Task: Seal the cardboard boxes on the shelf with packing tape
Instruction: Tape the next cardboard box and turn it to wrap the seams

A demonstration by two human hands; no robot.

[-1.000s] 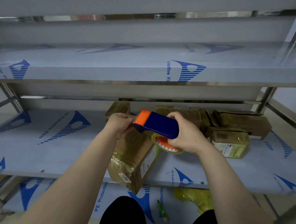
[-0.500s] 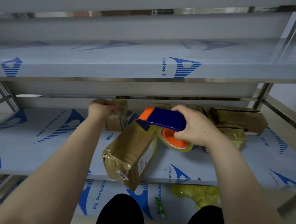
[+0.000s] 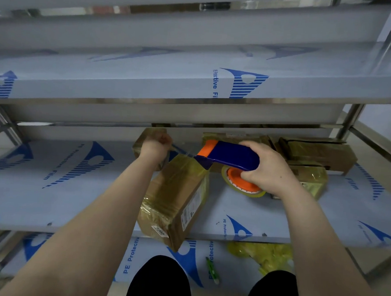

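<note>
Now L hand (image 3: pixel 156 144) pinches tape end (image 3: pixel 181 150); R hand (image 3: pixel 268 170) grips dispenser (image 3: pixel 232 155) over box (image 3: pixel 175 199).

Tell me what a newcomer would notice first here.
The blue and orange dispenser stands out, gripped by the right hand above the middle shelf. The left hand holds a clear strip of tape stretched leftward from it. Below them a tape-wrapped box lies askew, its near corner overhanging the shelf's front edge.
</note>
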